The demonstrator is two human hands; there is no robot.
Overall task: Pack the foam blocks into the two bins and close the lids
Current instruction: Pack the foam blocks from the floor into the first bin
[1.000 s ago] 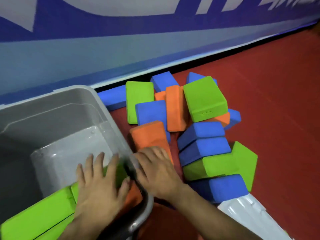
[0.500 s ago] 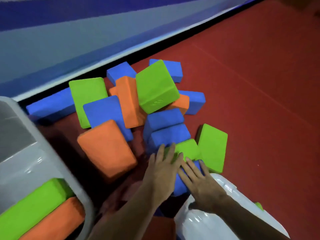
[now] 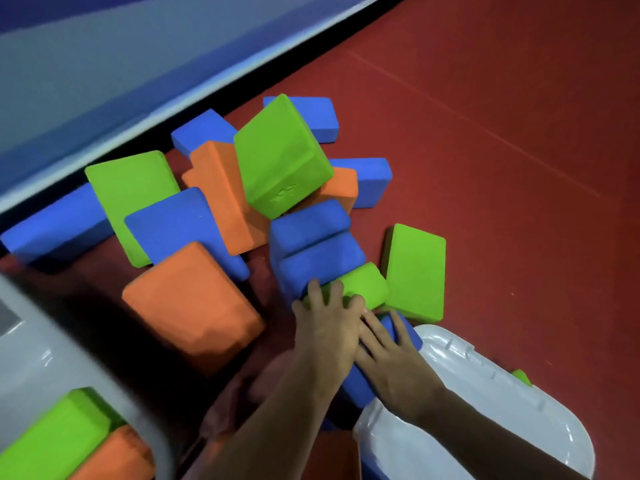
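A pile of foam blocks lies on the red floor by the wall: a green block (image 3: pixel 280 157) on top, a big orange block (image 3: pixel 194 303) in front, and two stacked blue blocks (image 3: pixel 315 237). My left hand (image 3: pixel 325 330) curls its fingers over a low green block (image 3: pixel 363 285). Beside it, my right hand (image 3: pixel 391 362) lies over a blue block (image 3: pixel 360 382), fingers wrapped on its top. The grey bin (image 3: pixel 34 368) at the lower left holds a green block (image 3: pixel 52 434) and an orange block (image 3: pixel 114 459).
A pale grey lid (image 3: pixel 485 403) lies at the lower right under my right forearm, with a green scrap (image 3: pixel 521 376) behind it. Another green block (image 3: pixel 415 271) stands just right of my hands. A blue and grey wall (image 3: pixel 138 64) runs behind the pile.
Both hands left the bin and reached right to the pile's near side. Since half a second ago my left fingers have curled onto the green block and my right hand has settled on the blue one.
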